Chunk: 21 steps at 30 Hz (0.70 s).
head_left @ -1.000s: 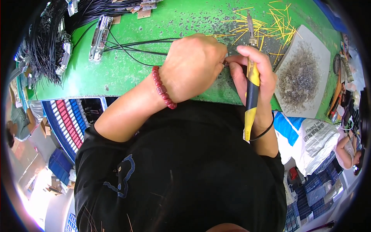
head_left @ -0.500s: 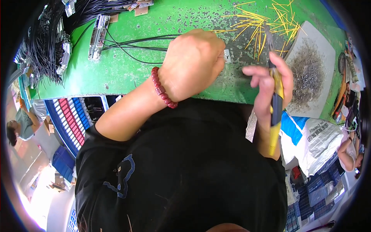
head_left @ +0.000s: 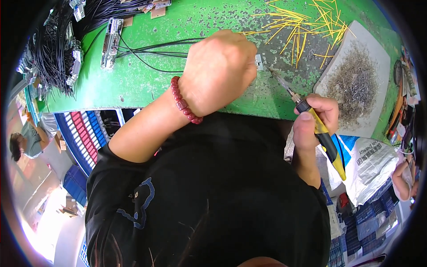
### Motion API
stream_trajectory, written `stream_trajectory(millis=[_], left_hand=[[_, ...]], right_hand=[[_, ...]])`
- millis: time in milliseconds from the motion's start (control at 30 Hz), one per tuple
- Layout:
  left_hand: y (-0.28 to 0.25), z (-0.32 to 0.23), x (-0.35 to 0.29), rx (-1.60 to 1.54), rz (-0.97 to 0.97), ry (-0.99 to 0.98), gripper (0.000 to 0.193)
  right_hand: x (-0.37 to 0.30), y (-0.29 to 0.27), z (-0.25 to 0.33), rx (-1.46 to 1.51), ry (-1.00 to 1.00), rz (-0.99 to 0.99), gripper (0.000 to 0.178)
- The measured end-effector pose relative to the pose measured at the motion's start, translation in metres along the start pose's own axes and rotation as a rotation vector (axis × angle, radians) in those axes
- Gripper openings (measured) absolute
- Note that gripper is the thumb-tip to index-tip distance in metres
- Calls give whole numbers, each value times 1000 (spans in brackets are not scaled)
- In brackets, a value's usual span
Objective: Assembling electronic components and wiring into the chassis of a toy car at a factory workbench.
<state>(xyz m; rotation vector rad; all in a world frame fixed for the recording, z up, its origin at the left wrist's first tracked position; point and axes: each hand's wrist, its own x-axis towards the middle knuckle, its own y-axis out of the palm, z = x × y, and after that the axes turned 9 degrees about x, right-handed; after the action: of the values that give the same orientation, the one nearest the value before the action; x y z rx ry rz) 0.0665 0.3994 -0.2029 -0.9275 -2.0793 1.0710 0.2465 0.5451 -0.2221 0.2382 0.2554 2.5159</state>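
Observation:
My left hand (head_left: 222, 66), a red bead bracelet at its wrist, is closed over the ends of several thin black cables (head_left: 153, 53). A small whitish piece (head_left: 259, 62) sticks out past its fingers; most of it is hidden behind the hand. The cables run left to a silvery metal part (head_left: 111, 43) lying on the table. In my right hand (head_left: 316, 118) is a yellow and black soldering iron (head_left: 327, 142), its tip slanting up and left, close to the whitish piece. I cannot tell whether the two touch.
Yellow thin strips (head_left: 291, 22) lie scattered at the back of the green table (head_left: 147, 91). A pale board (head_left: 378, 66) covered in dark residue rests at the right. Bundled black cables with metal parts (head_left: 49, 53) fill the far left. Other people (head_left: 29, 138) are at the sides.
The soldering iron has swung from nearly upright to slanting, its tip now lower and left near the whitish piece. My right hand has closed round it. My left hand has barely shifted.

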Motion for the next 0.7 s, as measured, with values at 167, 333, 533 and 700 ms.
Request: stream_trajectory(millis=[167, 333, 533, 700], left_hand=[[0, 0, 0, -5, -13, -2, 11], [-1, 1, 0, 7, 0, 0, 11], [-1, 0, 0, 22, 4, -1, 10], [-2, -1, 0, 25, 12, -4, 10]], right_hand=[[4, 0, 4, -121, 36, 102, 29], [6, 1, 3, -132, 36, 118, 28], [5, -1, 1, -227, 48, 160, 28], [3, 2, -3, -48, -15, 56, 28]])
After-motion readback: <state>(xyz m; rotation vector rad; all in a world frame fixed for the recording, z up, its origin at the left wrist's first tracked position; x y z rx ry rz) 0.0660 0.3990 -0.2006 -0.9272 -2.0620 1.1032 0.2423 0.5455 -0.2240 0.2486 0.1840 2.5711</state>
